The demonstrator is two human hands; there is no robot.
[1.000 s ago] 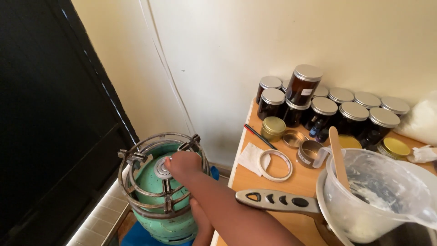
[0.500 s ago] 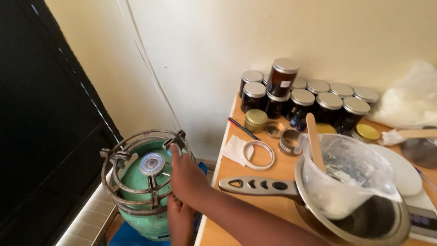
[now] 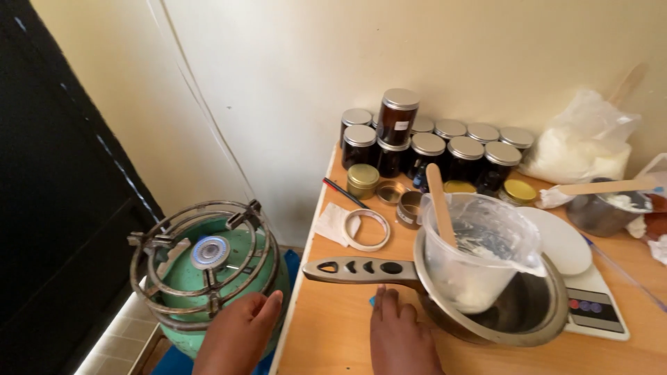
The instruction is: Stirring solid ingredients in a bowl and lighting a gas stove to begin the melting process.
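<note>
A green gas cylinder [image 3: 182, 286] with a metal pot-stand ring stands on the floor left of the table, and its burner [image 3: 210, 251] shows a small blue flame. My left hand [image 3: 240, 335] rests against the cylinder's near right side, holding nothing. My right hand [image 3: 399, 333] lies flat on the wooden table [image 3: 333, 333], just below the steel pan's handle [image 3: 361, 269] and apart from it. The steel pan [image 3: 517, 333] holds a clear plastic jug [image 3: 479, 250] with white stuff and a wooden stick [image 3: 441, 205].
Several dark jars with silver lids [image 3: 445, 149] stand at the back by the wall, with small tins [image 3: 363, 179], a white ring [image 3: 367, 229] and a paper scrap in front. To the right are a white scale [image 3: 590, 298], a plastic bag [image 3: 583, 142] and a small pot [image 3: 601, 208].
A hand that was on the burner has drawn back to the cylinder's side. The other hand has moved onto the table below the pan handle. The burner now shows a blue flame.
</note>
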